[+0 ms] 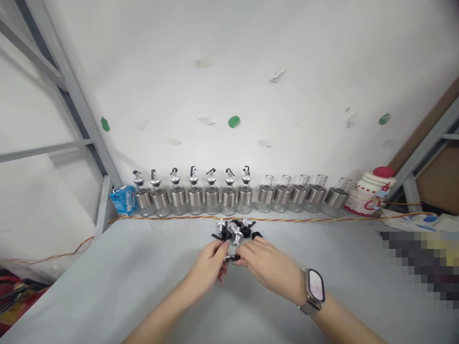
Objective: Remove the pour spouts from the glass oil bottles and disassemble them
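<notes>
Above the front of the grey table [150, 291], my left hand [207, 265] and my right hand [270, 265] are closed on one bottle pourer [232, 258], with silver and black parts. My fingers hide much of it. Just beyond my fingertips lies a small pile of loose silver-and-black pourers [235, 231]. Behind the pile, several glass bottles with steel sleeves stand in a row along the wall. Those on the left, such as this bottle [195, 197], carry pourers in their necks. On the right, bottles like this open-necked bottle [300, 194] have bare glass necks.
A blue drink carton [124, 200] stands at the row's left end, and a white jar with a red lid [371, 191] at its right. Twisted red-and-yellow wire [287, 219] runs across the table before the bottles. Grey metal posts [81, 107] flank the wall. The right edge is partly pixelated.
</notes>
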